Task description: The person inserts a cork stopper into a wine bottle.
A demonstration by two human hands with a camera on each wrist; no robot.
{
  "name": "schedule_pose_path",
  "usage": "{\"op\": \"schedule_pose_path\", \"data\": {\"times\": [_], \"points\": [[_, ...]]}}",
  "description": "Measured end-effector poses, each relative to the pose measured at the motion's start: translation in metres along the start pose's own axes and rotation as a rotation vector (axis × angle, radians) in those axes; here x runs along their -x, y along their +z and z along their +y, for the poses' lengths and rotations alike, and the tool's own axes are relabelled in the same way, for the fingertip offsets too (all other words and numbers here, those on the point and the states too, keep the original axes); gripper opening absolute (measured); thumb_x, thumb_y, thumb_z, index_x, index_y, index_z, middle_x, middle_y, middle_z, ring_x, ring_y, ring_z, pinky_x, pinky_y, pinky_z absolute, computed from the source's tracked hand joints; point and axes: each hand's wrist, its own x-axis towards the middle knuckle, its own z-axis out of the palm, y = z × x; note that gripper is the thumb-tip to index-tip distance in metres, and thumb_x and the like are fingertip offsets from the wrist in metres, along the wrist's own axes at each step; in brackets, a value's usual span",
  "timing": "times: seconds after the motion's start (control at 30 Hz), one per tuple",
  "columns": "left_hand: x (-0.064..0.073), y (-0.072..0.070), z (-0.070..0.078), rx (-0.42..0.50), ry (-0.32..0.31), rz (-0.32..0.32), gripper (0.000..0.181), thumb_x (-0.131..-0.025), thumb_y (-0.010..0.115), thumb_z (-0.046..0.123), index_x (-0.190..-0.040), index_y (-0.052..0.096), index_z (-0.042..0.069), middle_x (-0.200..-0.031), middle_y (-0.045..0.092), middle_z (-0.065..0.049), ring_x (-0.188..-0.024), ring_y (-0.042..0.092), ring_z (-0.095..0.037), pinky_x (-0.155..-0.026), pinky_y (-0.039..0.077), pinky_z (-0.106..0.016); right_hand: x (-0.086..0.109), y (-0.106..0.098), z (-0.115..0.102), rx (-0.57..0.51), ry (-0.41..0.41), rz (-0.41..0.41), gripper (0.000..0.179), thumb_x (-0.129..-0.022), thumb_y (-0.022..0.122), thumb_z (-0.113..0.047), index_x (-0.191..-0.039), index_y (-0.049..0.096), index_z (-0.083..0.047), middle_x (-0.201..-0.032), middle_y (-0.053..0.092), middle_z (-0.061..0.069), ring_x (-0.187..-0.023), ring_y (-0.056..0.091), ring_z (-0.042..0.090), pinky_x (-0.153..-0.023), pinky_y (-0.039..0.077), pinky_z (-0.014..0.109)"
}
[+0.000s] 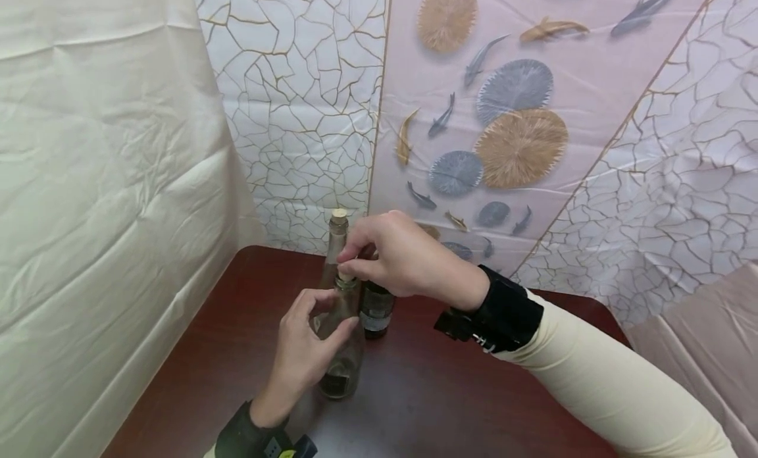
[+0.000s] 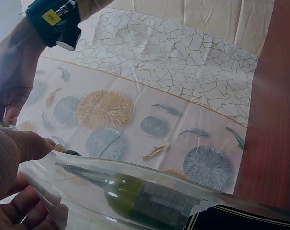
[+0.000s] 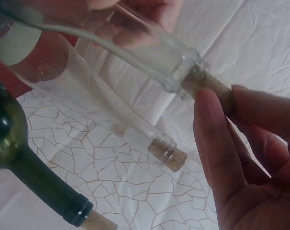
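A clear glass bottle [image 1: 342, 369] stands upright on the table, its label dark in the head view. My left hand [image 1: 302, 346] curves round its upper body, thumb on the near side and fingers on the far side. With thumb and fingertips, my right hand [image 1: 408, 254] pinches a cork [image 3: 216, 86]. The cork's lower end sits inside the mouth of this bottle, while its upper part sticks out between the fingers. Close behind is a second clear bottle [image 3: 104, 98] with a cork [image 3: 173, 156] in its neck.
A green bottle [image 3: 47, 184], also corked, stands right behind the held bottle, partly hidden by the right hand in the head view. The dark red table [image 1: 450, 392] ends at a patterned cloth [image 1: 296, 116] at the back and a cream cloth [image 1: 118, 181] on the left.
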Motion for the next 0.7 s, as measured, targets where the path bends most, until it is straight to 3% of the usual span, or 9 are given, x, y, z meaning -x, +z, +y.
{"op": "schedule_pose_path", "data": {"times": [0.03, 0.13, 0.23, 0.27, 0.43, 0.53, 0.7], "points": [[0.0, -0.001, -0.001, 0.004, -0.006, 0.001, 0.038, -0.079, 0.081, 0.03, -0.11, 0.062, 0.019, -0.109, 0.063, 0.005, -0.1, 0.061, -0.008, -0.085, 0.056, -0.04, 0.0, 0.003, 0.0, 0.001, -0.005, 0.015, 0.003, -0.084, 0.076, -0.022, -0.086, 0.077, -0.019, -0.083, 0.07, -0.01, -0.071, 0.059, 0.001, -0.083, 0.047, 0.031], [0.0, -0.005, -0.006, -0.007, -0.021, 0.003, 0.04, -0.078, 0.081, 0.031, -0.11, 0.062, 0.018, -0.109, 0.063, 0.004, -0.1, 0.061, -0.009, -0.085, 0.056, -0.04, 0.0, 0.014, 0.002, 0.002, -0.02, 0.069, 0.004, -0.086, 0.075, -0.021, -0.088, 0.077, -0.019, -0.084, 0.07, -0.01, -0.073, 0.059, 0.001, -0.083, 0.047, 0.031], [-0.006, -0.009, -0.013, -0.05, -0.009, -0.013, 0.042, -0.078, 0.081, 0.032, -0.112, 0.062, 0.017, -0.109, 0.063, 0.003, -0.099, 0.062, -0.009, -0.082, 0.056, -0.039, 0.001, 0.027, 0.005, 0.02, -0.051, 0.16, 0.01, -0.089, 0.071, -0.022, -0.096, 0.077, -0.018, -0.091, 0.07, -0.007, -0.078, 0.06, 0.003, -0.074, 0.05, 0.025], [-0.009, -0.011, -0.015, -0.078, -0.004, -0.025, 0.043, -0.078, 0.081, 0.033, -0.113, 0.061, 0.017, -0.108, 0.063, 0.004, -0.098, 0.061, -0.009, -0.078, 0.056, -0.037, 0.002, 0.03, 0.007, 0.027, -0.064, 0.197, 0.013, -0.09, 0.07, -0.023, -0.101, 0.076, -0.017, -0.096, 0.069, -0.006, -0.08, 0.061, 0.004, -0.068, 0.051, 0.023], [-0.02, -0.02, -0.027, -0.215, 0.044, -0.116, 0.049, -0.081, 0.077, 0.042, -0.12, 0.061, 0.018, -0.107, 0.062, 0.004, -0.094, 0.058, -0.01, -0.07, 0.052, -0.034, 0.011, 0.038, 0.023, 0.051, -0.108, 0.379, 0.029, -0.094, 0.066, -0.028, -0.119, 0.07, -0.015, -0.115, 0.064, 0.0, -0.089, 0.062, 0.01, -0.074, 0.052, 0.025], [-0.018, -0.027, -0.034, -0.296, 0.075, -0.154, 0.054, -0.082, 0.074, 0.046, -0.126, 0.06, 0.018, -0.112, 0.063, 0.002, -0.1, 0.058, -0.013, -0.079, 0.051, -0.037, 0.022, 0.039, 0.035, 0.042, -0.092, 0.436, 0.029, -0.094, 0.065, -0.03, -0.118, 0.069, -0.014, -0.117, 0.064, 0.0, -0.097, 0.061, 0.011, -0.08, 0.053, 0.029], [-0.017, -0.042, -0.047, -0.408, 0.126, -0.196, 0.064, -0.084, 0.07, 0.051, -0.136, 0.055, 0.016, -0.125, 0.063, -0.002, -0.116, 0.053, -0.018, -0.093, 0.048, -0.045, 0.046, 0.042, 0.055, 0.036, -0.001, 0.447, 0.029, -0.095, 0.064, -0.03, -0.118, 0.069, -0.014, -0.117, 0.065, -0.001, -0.107, 0.06, 0.011, -0.084, 0.053, 0.032]]}}
